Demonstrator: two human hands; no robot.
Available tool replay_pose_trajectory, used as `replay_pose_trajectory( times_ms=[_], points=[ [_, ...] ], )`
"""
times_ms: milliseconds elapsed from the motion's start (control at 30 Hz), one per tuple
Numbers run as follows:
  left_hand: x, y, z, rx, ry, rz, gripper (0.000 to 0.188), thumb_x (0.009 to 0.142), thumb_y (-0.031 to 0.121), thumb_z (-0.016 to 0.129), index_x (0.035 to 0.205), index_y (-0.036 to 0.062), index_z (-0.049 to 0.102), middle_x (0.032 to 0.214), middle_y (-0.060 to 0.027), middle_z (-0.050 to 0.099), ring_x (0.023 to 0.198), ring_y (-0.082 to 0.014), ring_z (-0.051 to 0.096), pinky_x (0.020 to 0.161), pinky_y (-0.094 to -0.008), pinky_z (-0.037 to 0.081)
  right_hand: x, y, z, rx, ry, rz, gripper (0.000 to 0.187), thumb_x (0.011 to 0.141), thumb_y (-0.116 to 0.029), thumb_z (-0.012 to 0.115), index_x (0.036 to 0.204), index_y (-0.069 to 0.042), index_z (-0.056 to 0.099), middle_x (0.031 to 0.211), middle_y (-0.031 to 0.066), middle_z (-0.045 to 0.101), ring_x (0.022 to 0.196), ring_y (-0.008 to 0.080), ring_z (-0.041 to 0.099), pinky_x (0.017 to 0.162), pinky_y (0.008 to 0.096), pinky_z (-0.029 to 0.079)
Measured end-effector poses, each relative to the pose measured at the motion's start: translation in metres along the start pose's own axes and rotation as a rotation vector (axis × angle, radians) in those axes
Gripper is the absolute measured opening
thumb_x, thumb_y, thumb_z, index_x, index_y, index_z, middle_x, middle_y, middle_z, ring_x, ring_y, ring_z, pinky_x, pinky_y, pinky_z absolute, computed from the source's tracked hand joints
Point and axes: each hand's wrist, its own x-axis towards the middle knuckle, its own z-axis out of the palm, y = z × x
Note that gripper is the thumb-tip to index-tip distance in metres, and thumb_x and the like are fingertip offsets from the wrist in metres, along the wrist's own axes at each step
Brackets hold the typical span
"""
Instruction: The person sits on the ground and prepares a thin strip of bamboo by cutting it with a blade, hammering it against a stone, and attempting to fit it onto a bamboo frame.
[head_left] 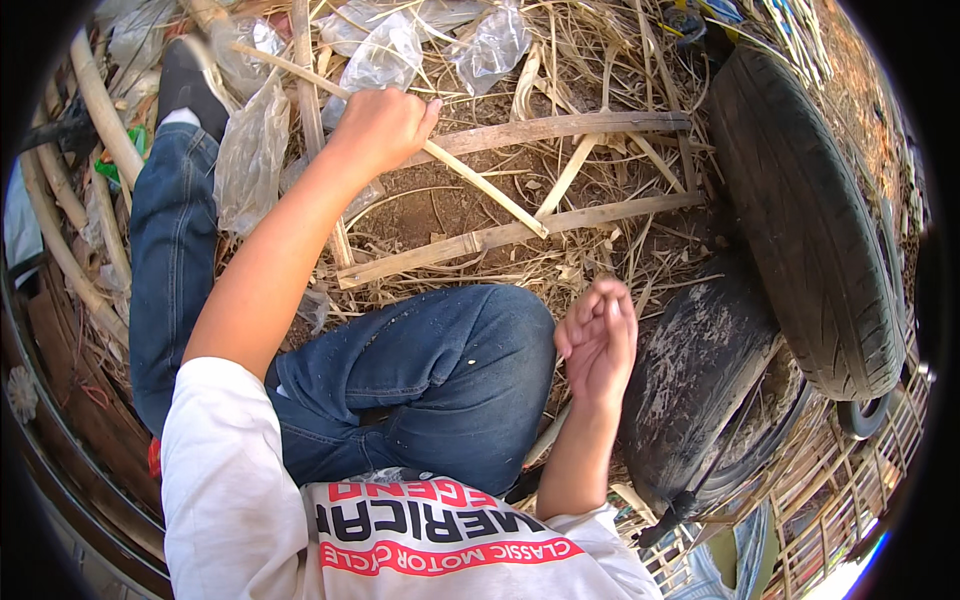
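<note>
Left hand (pixel 385 122) closed tight on a thin, pale bamboo strip (pixel 485 190), slanting across a brown split-bamboo frame (pixel 600 216) on the ground! Right hand (pixel 602 335), loosely curled beside the blue-denim knee (pixel 510 340); whether it grips anything, I can't tell.

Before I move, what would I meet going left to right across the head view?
Pale thick branch → dark shoe → left hand gripping a thin pale strip → right hand → upper black tyre.
</note>
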Motion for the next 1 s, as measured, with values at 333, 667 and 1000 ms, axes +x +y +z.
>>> replay_pose_trajectory(
  times_ms=[333, 667, 1000],
  points=[
    [0.002, 0.001, 0.002, 0.030, 0.058, 0.024, 0.052, 0.097, 0.034, 0.046, 0.061, 0.0016, 0.066, 0.055, -0.0209, 0.059, 0.054, -0.0392, 0.061, 0.058, -0.0465, 0.051, 0.071, 0.028, -0.019, -0.526, 0.122, 0.289, 0.021, 0.089, -0.008, 0.063, 0.105, 0.004, 0.056, 0.080, 0.0101, 0.065, 0.063, 0.0134, 0.062, 0.053, 0.0255, 0.055],
    [0.000, 0.003, -0.004, 0.036, 0.043, 0.034, 0.051, 0.097, 0.033, 0.047, 0.062, 0.0009, 0.067, 0.058, -0.0219, 0.059, 0.057, -0.0398, 0.062, 0.059, -0.0478, 0.050, 0.074, 0.038, -0.022, -0.352, 0.072, 0.283, 0.010, 0.088, -0.006, 0.066, 0.090, 0.003, 0.063, 0.076, 0.0081, 0.066, 0.062, 0.0125, 0.063, 0.054, 0.0243, 0.054],
    [-0.003, -0.015, -0.012, 0.025, 0.057, -0.011, 0.047, 0.096, 0.034, 0.051, 0.065, 0.0009, 0.064, 0.060, -0.0235, 0.057, 0.059, -0.0432, 0.058, 0.058, -0.0484, 0.045, 0.071, 0.042, -0.014, -0.357, 0.120, 0.306, 0.013, 0.087, -0.007, 0.068, 0.091, 0.002, 0.059, 0.075, 0.0087, 0.066, 0.062, 0.0122, 0.064, 0.054, 0.0241, 0.053]
  ],
)
